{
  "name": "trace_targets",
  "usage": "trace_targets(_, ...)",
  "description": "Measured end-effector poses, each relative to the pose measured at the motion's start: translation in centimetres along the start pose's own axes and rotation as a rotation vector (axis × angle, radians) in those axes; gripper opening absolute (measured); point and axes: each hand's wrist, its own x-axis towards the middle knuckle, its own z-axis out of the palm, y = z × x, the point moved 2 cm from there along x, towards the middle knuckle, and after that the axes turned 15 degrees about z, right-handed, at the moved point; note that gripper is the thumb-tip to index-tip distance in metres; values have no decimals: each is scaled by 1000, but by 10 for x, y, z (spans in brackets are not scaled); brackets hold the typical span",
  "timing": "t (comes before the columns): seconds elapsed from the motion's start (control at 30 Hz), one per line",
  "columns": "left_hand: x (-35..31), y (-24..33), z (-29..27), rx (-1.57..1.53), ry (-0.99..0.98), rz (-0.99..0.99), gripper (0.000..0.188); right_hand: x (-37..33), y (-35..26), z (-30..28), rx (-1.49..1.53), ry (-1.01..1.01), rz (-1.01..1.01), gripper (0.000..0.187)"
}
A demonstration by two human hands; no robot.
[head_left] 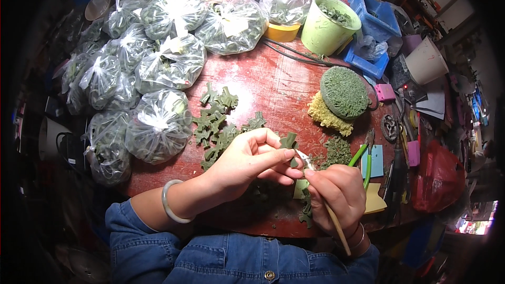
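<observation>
Round reddish wooden table [273, 81], pretty cluttered. Whole left and back side taken up by a heap of knotted clear plastic bags [158, 63] stuffed with green bits. Toward the back right, a pale green bucket [329, 26] with more green scraps inside, right next to a blue plastic crate [376, 16]. In front of those, a round dark green textured disc [344, 92] sitting on top of a yellowish spongy pad [326, 117]. Over at the far right edge, a red plastic bag [439, 179].

Middle of the table: loose pile of green moulded plastic pieces [215, 123], just beyond the left hand. Small heap of green shavings [336, 150] near the right hand, and green-handled pliers [365, 160] lying just right of that.

Left hand [250, 160] closed in a pinch, thumb and fingers clamped on one small green piece [288, 141] that stuck out at the fingertips, held up over the near edge of the table. Pale bangle [171, 202] on that wrist. Right hand [336, 192] wrapped tight around a thin wooden-handled blade tool [323, 200], metal tip up against the green piece, right where both hands met. Denim sleeves down at the bottom.
</observation>
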Motion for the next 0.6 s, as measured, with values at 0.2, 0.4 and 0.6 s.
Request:
trace_targets(0.2, -1, 0, 1, -1, 31, -5, 10, 0, 0, 0, 2, 12, -13, 25)
trace_targets(0.4, -1, 0, 0, -17, 9, 0, 17, -1, -1, 1, -18, 3, -6, 24)
trace_targets(0.6, -1, 0, 0, -3, 10, 4, 17, 0, -1, 0, -11, 20, -11, 23)
